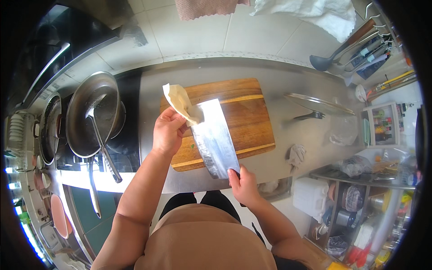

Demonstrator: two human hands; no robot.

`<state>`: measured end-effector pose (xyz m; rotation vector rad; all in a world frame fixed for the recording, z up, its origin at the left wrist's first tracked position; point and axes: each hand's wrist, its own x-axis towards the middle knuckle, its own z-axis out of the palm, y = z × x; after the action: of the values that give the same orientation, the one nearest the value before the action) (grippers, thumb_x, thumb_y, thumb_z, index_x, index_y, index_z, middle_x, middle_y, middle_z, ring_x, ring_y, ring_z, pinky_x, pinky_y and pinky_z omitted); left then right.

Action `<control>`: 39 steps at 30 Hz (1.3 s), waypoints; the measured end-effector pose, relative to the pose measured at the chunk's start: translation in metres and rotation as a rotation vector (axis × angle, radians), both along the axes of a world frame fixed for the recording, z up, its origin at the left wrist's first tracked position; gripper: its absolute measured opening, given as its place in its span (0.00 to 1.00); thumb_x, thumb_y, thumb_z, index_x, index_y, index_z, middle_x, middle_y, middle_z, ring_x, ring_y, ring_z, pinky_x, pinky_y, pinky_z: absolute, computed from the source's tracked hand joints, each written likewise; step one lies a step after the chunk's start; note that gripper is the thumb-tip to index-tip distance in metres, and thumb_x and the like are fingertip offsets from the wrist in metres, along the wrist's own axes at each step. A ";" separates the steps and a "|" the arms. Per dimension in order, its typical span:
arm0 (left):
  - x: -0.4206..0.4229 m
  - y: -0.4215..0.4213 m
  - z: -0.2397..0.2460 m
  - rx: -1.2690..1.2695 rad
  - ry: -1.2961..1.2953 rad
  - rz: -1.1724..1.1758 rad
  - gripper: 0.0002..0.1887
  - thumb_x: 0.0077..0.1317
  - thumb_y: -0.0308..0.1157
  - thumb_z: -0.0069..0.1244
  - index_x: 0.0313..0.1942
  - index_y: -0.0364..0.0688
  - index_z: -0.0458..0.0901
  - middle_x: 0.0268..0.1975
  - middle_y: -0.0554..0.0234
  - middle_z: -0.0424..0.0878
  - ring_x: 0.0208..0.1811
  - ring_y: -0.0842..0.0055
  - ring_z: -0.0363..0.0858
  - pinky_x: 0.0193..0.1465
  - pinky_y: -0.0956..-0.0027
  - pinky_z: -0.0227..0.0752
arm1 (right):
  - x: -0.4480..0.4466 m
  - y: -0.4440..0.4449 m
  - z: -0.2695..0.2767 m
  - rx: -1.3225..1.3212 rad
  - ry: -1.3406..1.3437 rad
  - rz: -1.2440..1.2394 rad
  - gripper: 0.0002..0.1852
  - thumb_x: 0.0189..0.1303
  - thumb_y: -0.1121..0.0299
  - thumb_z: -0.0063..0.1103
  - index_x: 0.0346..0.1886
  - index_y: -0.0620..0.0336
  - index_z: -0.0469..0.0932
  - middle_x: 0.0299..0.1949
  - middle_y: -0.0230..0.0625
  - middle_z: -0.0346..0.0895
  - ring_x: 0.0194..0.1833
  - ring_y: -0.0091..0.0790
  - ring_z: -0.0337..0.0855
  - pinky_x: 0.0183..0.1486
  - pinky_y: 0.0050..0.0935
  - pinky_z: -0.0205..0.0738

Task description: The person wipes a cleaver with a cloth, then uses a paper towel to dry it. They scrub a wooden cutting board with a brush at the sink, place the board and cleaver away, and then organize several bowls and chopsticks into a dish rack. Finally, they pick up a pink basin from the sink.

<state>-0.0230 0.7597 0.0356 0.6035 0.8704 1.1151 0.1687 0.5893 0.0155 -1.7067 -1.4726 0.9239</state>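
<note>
My right hand (243, 185) grips the handle of a wide steel cleaver (218, 141), held over the wooden cutting board (251, 123). A pale yellowish paper towel or cloth (179, 101) is pinched in my left hand (169, 130), and its lower end touches the upper corner of the blade. Most of the cleaver's handle is hidden inside my right fist. On the board, a small green scrap (192, 146) lies to the left of the blade.
A wok (79, 125) with a metal spatula (96, 128) in it stands on the black cooktop (130, 141) at left. To the right on the steel counter (273, 162) are a glass lid (320, 102) and a crumpled rag (296, 154). Ladles (320, 62) hang at upper right.
</note>
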 end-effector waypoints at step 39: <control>-0.155 -0.127 -0.115 -0.533 -0.064 0.253 0.23 0.56 0.25 0.33 0.54 0.33 0.68 0.50 0.50 0.74 0.51 0.59 0.74 0.54 0.57 0.69 | 0.088 0.217 -0.082 -0.552 -0.157 0.180 0.18 0.68 0.58 0.46 0.33 0.67 0.68 0.18 0.33 0.70 0.17 0.26 0.69 0.17 0.29 0.66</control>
<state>-0.1784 0.6331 -0.0797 0.0157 1.1550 1.0589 0.2569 0.8059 -0.0665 -2.0967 -1.5889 1.4208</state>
